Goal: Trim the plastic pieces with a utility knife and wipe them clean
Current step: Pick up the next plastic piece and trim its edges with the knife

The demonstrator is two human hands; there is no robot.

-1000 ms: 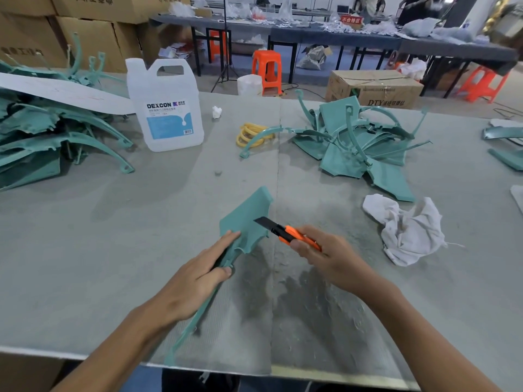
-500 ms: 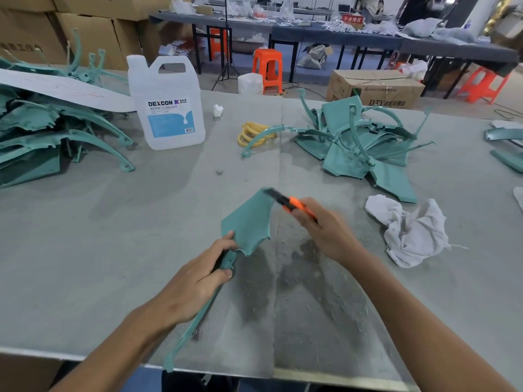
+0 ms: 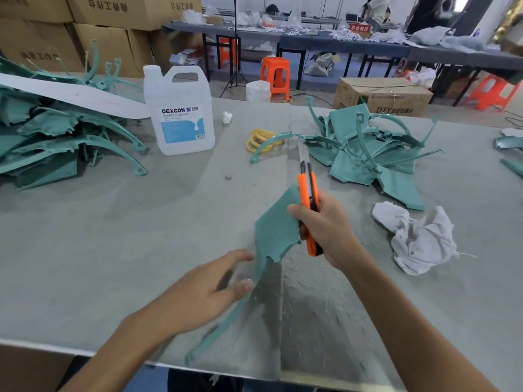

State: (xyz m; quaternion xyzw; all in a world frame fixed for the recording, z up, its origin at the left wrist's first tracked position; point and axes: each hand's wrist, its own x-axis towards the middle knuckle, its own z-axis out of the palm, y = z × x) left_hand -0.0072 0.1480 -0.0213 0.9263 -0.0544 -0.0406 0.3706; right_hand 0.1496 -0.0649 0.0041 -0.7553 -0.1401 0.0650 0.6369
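A grey, felt-covered workbench (image 3: 99, 250) in a workshop lined with brown cardboard cartons (image 3: 113, 38). A worker's right hand (image 3: 328, 230) grips an orange-and-black utility knife (image 3: 309, 205), fingers curled round the handle, blade pointing away, thumb against the edge of a flat teal plastic piece (image 3: 276, 230) with a long curved stem. The piece stands tilted at the bench's middle, its stem running down to the near edge. The left hand (image 3: 203, 290) is at the piece's narrow neck, fingers loosely spread, forefinger and thumb tips touching it; motion blur hides whether they pinch. A crumpled white rag (image 3: 418, 239) lies to the right. A heap of similar teal parts (image 3: 365, 157) sits behind it, and another heap (image 3: 42, 137) lies at far left beside a translucent white DEXCON jug (image 3: 178, 114).
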